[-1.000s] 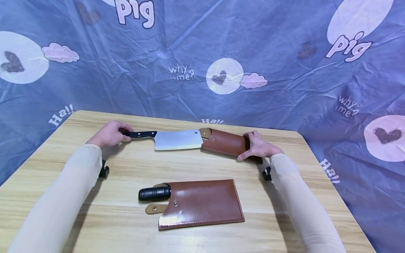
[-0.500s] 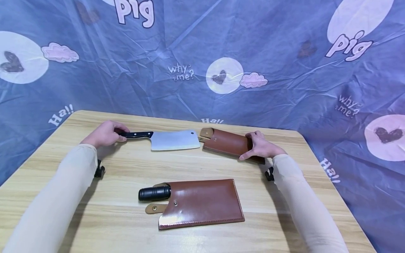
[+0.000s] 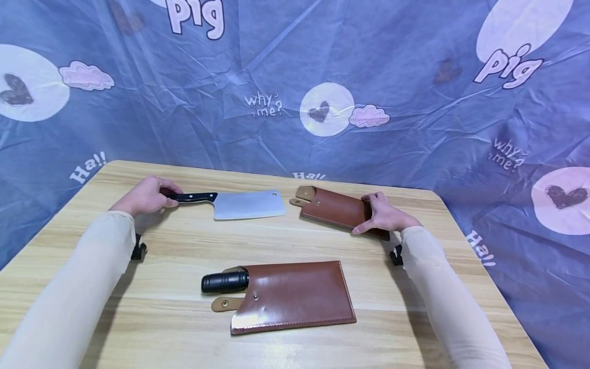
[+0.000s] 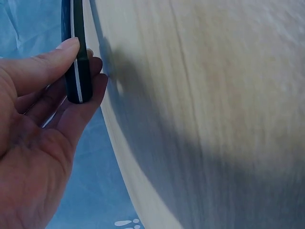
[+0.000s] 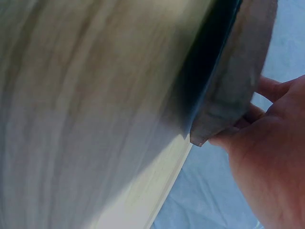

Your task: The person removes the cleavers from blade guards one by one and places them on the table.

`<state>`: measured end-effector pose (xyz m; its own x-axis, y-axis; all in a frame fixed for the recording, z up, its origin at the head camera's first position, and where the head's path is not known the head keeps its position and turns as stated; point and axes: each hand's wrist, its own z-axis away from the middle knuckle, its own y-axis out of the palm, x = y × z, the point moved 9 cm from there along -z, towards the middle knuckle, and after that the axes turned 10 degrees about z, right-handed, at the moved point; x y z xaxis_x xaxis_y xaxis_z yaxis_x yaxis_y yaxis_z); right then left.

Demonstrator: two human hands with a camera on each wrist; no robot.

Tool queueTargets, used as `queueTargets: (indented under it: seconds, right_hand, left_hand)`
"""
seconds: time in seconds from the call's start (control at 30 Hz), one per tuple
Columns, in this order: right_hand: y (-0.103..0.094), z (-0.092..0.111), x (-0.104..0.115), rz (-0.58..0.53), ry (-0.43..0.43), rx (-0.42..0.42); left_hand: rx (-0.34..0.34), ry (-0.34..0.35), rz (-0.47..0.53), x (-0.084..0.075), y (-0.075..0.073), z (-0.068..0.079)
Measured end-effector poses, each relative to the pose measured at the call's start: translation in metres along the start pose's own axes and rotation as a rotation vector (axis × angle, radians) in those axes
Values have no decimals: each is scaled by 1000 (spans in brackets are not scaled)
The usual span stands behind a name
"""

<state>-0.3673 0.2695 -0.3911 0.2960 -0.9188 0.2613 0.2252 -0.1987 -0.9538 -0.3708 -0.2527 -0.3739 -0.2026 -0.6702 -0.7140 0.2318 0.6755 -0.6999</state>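
Note:
In the head view, my left hand (image 3: pixel 149 196) grips the end of the black riveted handle of a cleaver (image 3: pixel 249 205). Its bare blade points right, with a small hole near the tip corner. The left wrist view shows thumb and fingers pinching the handle (image 4: pixel 78 78). My right hand (image 3: pixel 384 212) grips the far end of a brown leather sheath (image 3: pixel 338 209), whose open mouth and tan snap strap face the blade across a small gap. In the right wrist view, the sheath's end (image 5: pixel 236 71) is between fingers and thumb, largely hidden by the hand (image 5: pixel 271 148).
A second brown leather sheath (image 3: pixel 299 297) lies at the front of the wooden table (image 3: pixel 161 318). A ridged black handle (image 3: pixel 225 282) sticks out of its left end above an undone snap strap (image 3: pixel 224 304). A blue printed cloth (image 3: pixel 276 61) hangs behind the table.
My left hand has moved left with the cleaver, and the blade tip has come away from the sheath mouth. My right hand has shifted slightly right with the sheath, opening a gap.

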Motion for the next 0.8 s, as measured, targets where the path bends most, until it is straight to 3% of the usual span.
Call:
queueTargets:
  seconds: [0.47,0.8]
  right_hand:
    - [4,1,-1,-10,9,17]
    - [6,2,-2,4,15,-2]
  left_hand:
    - [8,-55,29,6,2,1]
    - [16,-57,33,9,3,0]
